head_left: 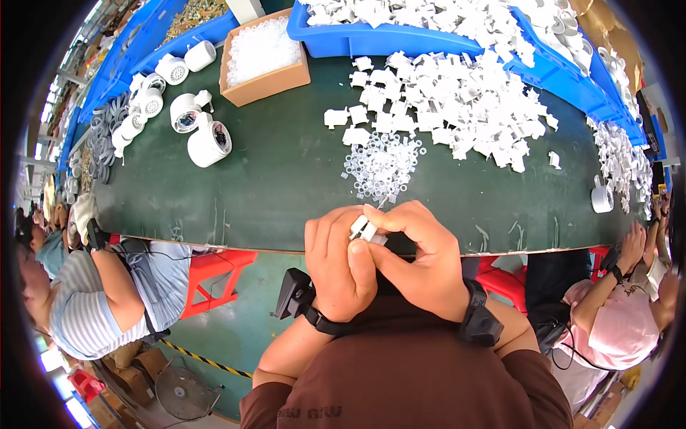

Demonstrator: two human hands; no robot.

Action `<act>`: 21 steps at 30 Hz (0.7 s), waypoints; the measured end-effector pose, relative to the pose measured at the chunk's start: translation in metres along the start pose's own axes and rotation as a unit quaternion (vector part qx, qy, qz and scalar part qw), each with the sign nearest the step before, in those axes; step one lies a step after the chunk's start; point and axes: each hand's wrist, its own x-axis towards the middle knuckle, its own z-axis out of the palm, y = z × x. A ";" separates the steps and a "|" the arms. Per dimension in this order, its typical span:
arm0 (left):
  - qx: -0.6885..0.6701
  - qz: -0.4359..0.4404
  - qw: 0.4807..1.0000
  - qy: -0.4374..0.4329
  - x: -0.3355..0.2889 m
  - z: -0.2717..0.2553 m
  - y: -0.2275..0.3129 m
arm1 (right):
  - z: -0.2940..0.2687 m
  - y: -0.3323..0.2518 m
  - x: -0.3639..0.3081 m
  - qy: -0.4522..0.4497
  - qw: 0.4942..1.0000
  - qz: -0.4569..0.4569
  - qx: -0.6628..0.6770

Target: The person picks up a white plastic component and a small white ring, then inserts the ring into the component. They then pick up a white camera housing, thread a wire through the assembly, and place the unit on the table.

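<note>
Just over the table's near edge, my left hand (334, 263) and my right hand (423, 259) meet around a small white plastic part (363, 229). The left fingers are curled around it, while the right thumb and fingers pinch it from the other side. A dark slot or gap shows in the part; much of it is hidden by my fingers. Straight beyond my hands lies a heap of small translucent ring-shaped washers (384, 166). Farther out and to the right spreads a large pile of white plastic pieces (464, 107).
Blue bins (343, 41) of white parts line the far side. A cardboard box (268, 80) holds clear pieces. White round housings (210, 144) and grey rings (107, 132) stand left. A white cup-like part (602, 196) is at right. People sit on both sides, with red stools (218, 282).
</note>
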 end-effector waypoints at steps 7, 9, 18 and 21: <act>-0.010 -0.003 1.000 -0.012 0.003 -0.001 0.000 | -0.001 0.000 0.001 0.004 1.000 -0.002 0.004; -0.009 -0.004 1.000 -0.016 0.003 -0.001 0.000 | 0.002 -0.001 0.001 0.011 1.000 -0.003 -0.002; -0.019 0.000 1.000 -0.006 -0.001 -0.001 -0.004 | 0.002 -0.004 0.003 0.016 0.999 -0.023 -0.023; -0.016 0.006 1.000 -0.002 -0.001 0.000 -0.004 | 0.001 -0.003 0.002 0.000 1.000 -0.010 -0.007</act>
